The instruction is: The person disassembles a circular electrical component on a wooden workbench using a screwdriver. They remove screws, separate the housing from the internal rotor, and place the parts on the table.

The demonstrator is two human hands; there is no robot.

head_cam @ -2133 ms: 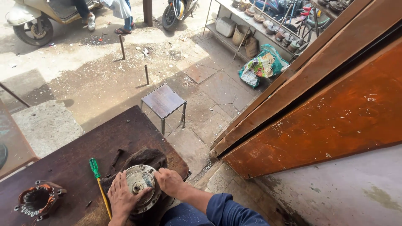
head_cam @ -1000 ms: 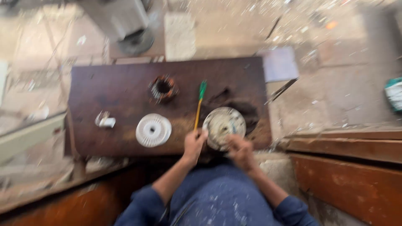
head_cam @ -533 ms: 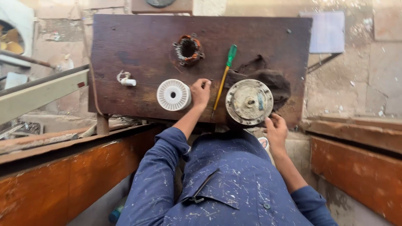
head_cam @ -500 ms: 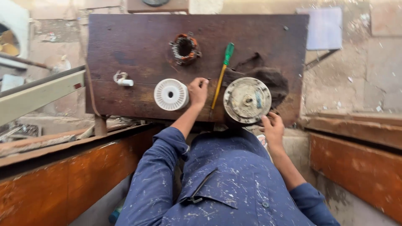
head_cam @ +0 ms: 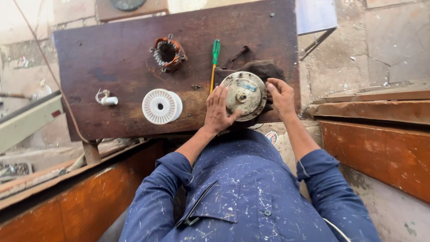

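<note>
1. Dark wooden board (head_cam: 121, 89) serves as the bench, seen from above. Blue paint-flecked sleeves reach forward from the near edge.
2. Left hand (head_cam: 218, 111): laid flat, fingers straight and close together, resting on the left rim of the cover (head_cam: 245, 93).
3. Right hand (head_cam: 282, 96): fingers curled round the cover's right rim, thumb on the near side.
4. Cover: round grey metal disc with a short shaft stub at its centre. It lies flat at the board's near right, partly over a dark cloth (head_cam: 264, 69).
5. Change: half a second ago the left hand lay on the bare board between spool and cover, and the right hand hung off the near edge below it. Both are now on the cover, one to each side. Judgement: the work has passed from reaching to holding; the cover is braced in two hands.
6. Spool (head_cam: 161, 106): white plastic, left of the left hand, untouched.
7. Screwdriver (head_cam: 214, 62): green handle, shaft pointing toward the person, just beside the cover's left edge.
8. Stator (head_cam: 167, 53): copper windings, farther back, well apart from both hands.
9. Stool (head_cam: 316, 15): beyond the board's far right corner.
</note>
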